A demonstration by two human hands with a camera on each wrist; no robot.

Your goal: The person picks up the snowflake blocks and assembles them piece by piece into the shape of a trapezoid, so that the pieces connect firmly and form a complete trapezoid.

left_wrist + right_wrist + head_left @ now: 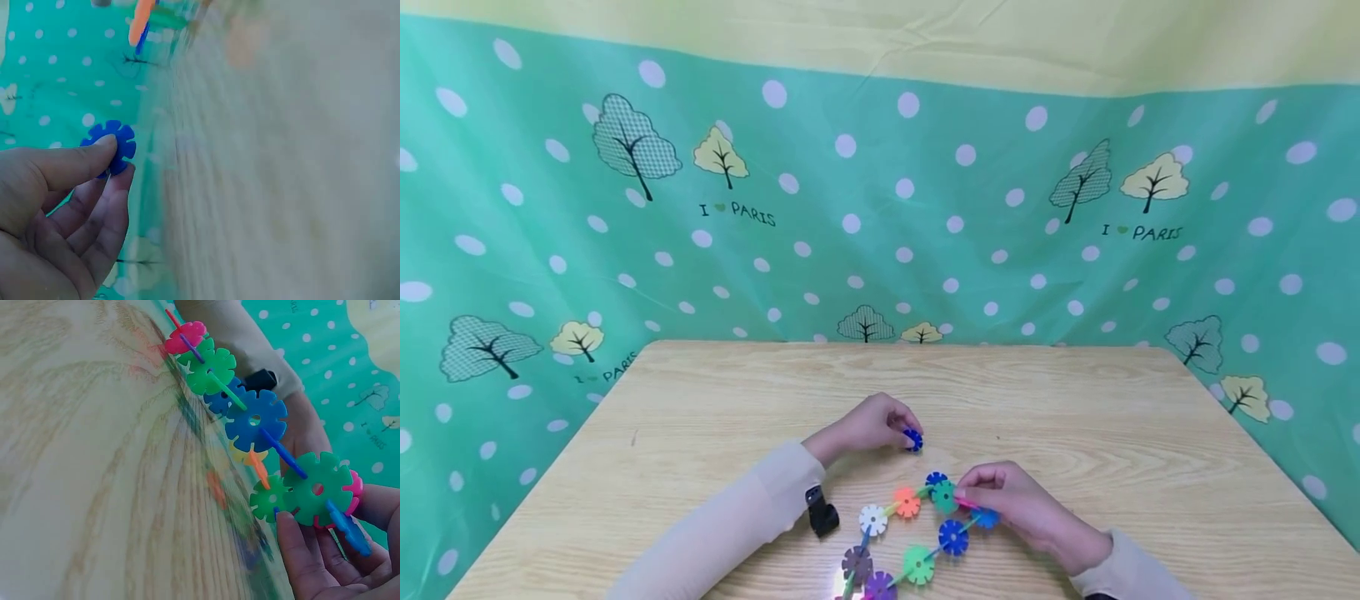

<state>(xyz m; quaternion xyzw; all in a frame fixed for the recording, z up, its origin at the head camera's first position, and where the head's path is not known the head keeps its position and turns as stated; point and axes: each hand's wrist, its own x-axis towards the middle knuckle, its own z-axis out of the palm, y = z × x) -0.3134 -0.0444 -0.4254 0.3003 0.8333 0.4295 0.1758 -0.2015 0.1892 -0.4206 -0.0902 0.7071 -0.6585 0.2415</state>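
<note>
My left hand [874, 423] pinches a notched blue plastic disc [119, 150] between thumb and fingertips, above the table and apart from the other pieces. To its right and nearer, my right hand [1026, 507] grips a loop of interlocking notched discs by a pink disc [357, 487]. White [873, 521], orange [907, 502], green [918, 565] and dark blue [953, 538] discs show in this loop, slotted together edge to face. Its near end is cut off by the bottom of the head view. Part of the pink disc is hidden by the right hand.
The wooden table [715, 400] reaches back to a green polka-dot cloth [880, 208] printed with trees. A black wrist device [822, 512] hangs at the left cuff, beside the loop's left side. Bright glare lies at the near edge of view.
</note>
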